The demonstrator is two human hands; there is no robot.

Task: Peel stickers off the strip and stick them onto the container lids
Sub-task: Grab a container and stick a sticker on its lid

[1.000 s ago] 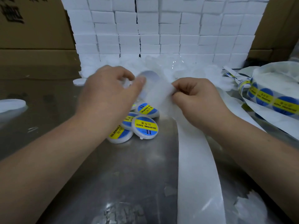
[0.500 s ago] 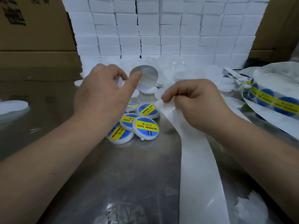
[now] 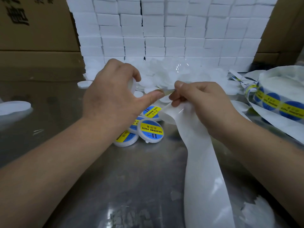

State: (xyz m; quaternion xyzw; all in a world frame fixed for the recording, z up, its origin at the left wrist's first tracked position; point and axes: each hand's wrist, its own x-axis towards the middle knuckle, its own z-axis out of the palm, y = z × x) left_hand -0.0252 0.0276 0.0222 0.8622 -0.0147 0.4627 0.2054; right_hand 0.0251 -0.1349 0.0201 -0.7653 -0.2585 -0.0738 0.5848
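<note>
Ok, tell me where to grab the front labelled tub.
Pinch the front tub by its white rim, from the near right. It lies low, label up, overlapping other tubs on its far left; the near-right rim looks free.

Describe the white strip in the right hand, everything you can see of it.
The strip is a wide white ribbon, smooth and slightly glossy like backing paper, bare of stickers where visible. Its top end is bent over and pinched by the right hand. From there it drops, twists slightly and runs over the steel table to the frame's bottom edge. The left hand, gripping a white lid, has its thumb near the top end; contact is unclear.
</note>
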